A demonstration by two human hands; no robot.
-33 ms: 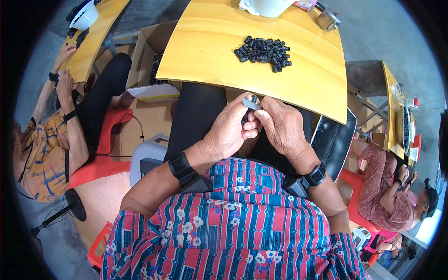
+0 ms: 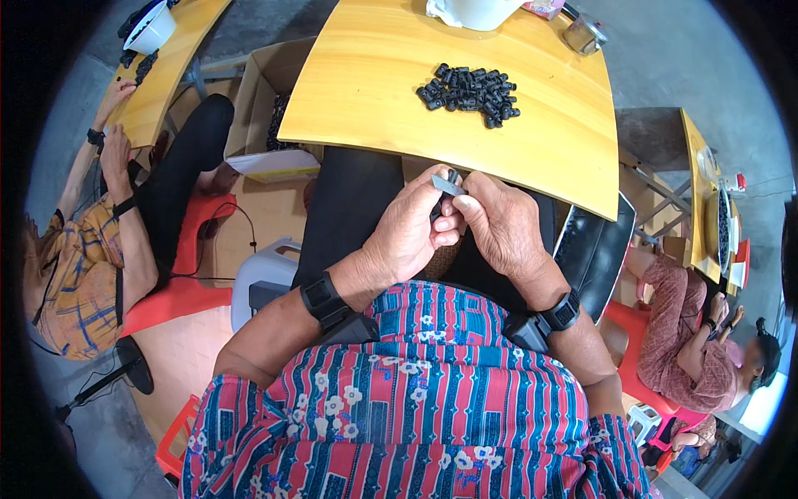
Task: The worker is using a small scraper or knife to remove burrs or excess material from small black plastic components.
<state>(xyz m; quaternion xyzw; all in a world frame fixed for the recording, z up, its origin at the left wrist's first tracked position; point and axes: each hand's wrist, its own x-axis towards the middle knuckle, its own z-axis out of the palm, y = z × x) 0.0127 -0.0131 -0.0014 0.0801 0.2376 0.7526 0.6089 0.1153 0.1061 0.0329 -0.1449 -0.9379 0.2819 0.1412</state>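
Note:
Close together in front of my lap, just short of the table's near edge, both my hands work on one small piece. My left hand (image 2: 413,223) is closed around a small black plastic part (image 2: 452,176), mostly covered by the fingers. A flat grey metal blade (image 2: 447,185) lies across that part, its pointed end toward my left thumb. My right hand (image 2: 504,220) pinches the blade between thumb and fingers. On the yellow wooden table (image 2: 366,100) a heap of similar black plastic parts (image 2: 471,91) lies beyond my hands.
A white tub (image 2: 478,12) and a lidded jar (image 2: 585,35) stand at the table's far side. Left of the table is an open cardboard box (image 2: 258,100) with dark pieces. People sit at other tables left and right. A black padded seat (image 2: 592,258) is at right.

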